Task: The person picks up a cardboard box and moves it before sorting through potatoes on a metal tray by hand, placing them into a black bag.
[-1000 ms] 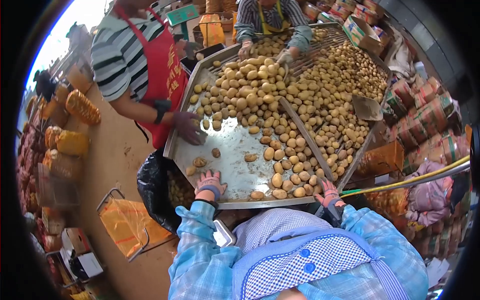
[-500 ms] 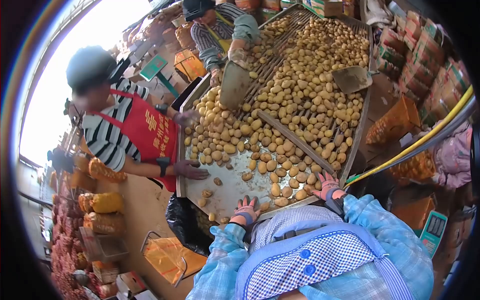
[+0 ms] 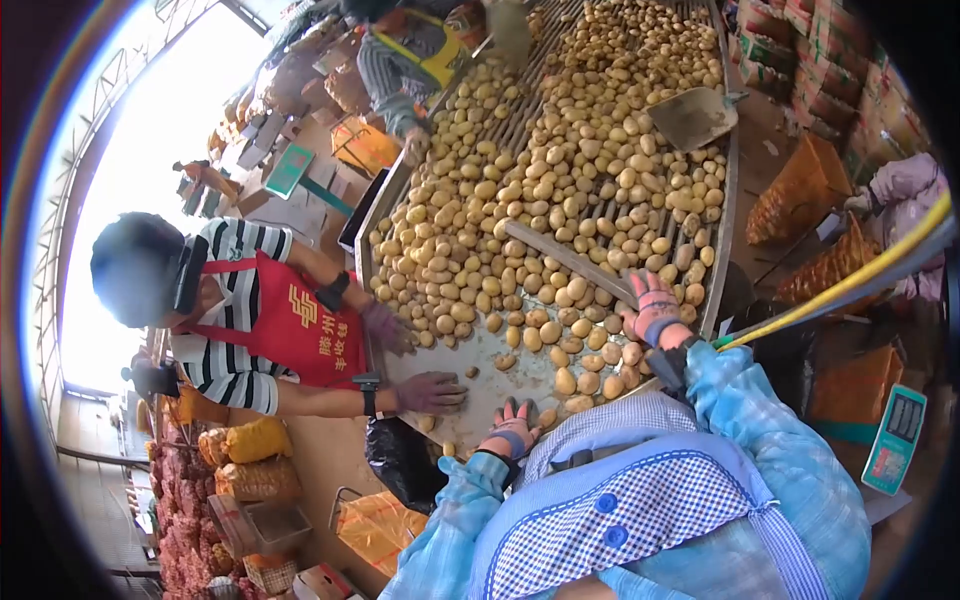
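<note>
Many potatoes [image 3: 560, 160] cover a slatted metal table, whose smooth metal end [image 3: 485, 380] lies nearest me. My left hand [image 3: 515, 428], in a pink and grey glove, rests at the near edge with its fingers spread beside a few potatoes. My right hand [image 3: 655, 308], gloved alike, is spread over the lower end of a wooden bar [image 3: 570, 260], among potatoes. Neither hand is wrapped round anything. A metal scoop [image 3: 695, 118] lies on the potatoes at the upper right.
A person in a red apron [image 3: 310, 320] has both gloved hands at the table's left side. Another person [image 3: 420, 60] stands at the far left edge, near a raised scoop. A black bag [image 3: 405, 465] hangs below the left corner. Green scales [image 3: 893, 440] stand at right.
My right hand has moved up onto the bar's end. The far person's scoop has lifted away, and more potatoes lie at the table's left. The view has shifted.
</note>
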The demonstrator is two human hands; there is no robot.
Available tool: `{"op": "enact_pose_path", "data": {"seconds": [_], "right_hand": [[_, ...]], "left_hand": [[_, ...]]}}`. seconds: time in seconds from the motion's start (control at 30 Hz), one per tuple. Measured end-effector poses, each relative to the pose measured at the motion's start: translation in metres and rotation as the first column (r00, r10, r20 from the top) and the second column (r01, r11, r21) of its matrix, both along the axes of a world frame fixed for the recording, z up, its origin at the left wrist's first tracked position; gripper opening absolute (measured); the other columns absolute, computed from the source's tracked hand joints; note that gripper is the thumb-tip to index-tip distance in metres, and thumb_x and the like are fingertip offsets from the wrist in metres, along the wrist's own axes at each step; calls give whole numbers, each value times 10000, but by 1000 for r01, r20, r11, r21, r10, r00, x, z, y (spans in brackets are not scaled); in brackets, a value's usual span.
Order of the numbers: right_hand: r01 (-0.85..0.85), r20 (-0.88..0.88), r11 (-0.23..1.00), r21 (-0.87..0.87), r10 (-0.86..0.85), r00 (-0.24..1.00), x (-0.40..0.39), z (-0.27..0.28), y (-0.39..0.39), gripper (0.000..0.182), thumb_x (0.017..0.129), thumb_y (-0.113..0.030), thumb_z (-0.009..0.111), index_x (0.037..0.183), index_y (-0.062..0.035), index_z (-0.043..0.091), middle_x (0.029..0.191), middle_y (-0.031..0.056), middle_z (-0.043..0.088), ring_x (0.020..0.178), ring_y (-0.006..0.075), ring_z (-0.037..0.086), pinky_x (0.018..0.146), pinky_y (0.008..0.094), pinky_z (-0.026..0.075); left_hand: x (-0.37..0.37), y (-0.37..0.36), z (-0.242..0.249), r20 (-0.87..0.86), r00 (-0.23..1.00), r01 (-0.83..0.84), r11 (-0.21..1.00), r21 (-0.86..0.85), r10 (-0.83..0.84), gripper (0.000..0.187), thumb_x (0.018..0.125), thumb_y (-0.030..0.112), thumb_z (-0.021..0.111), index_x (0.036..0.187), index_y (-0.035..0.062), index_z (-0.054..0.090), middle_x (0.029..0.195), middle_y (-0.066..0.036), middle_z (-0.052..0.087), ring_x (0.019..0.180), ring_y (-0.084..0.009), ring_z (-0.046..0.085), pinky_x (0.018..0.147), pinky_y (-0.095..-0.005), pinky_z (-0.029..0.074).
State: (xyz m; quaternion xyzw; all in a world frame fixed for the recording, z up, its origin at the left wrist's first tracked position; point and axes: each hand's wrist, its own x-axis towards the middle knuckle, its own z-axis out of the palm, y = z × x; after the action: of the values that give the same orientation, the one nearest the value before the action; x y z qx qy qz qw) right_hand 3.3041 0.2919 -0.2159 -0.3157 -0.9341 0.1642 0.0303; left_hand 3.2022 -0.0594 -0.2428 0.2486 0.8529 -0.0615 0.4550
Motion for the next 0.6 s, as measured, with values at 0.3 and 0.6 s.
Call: {"op": "enact_pose_path", "data": {"seconds": [0.3, 0.6], "right_hand": [[11, 138, 963, -269, 27, 990, -22, -38, 32, 905, 721, -383, 785, 1447, -48, 360, 1438, 185, 423, 1348, 348, 373, 1132, 410, 284], [-385, -70, 740, -552, 419, 905, -23, 52, -83, 713, 730, -345, 774, 1299, -22, 488, 1261, 233, 550, 1180, 391, 535, 993, 429, 439]], "left_hand": [[-41, 16, 28, 94, 989, -126, 976, 178, 110, 665, 885, 476, 588, 1445, 173, 398, 1510, -171, 343, 1360, -388, 366, 1100, -438, 352], [-40, 45, -4, 95, 975, -179, 452, 874, 202, 556, 872, 84, 581, 1406, 147, 442, 1380, -220, 457, 1197, -368, 534, 969, -381, 485]]}}
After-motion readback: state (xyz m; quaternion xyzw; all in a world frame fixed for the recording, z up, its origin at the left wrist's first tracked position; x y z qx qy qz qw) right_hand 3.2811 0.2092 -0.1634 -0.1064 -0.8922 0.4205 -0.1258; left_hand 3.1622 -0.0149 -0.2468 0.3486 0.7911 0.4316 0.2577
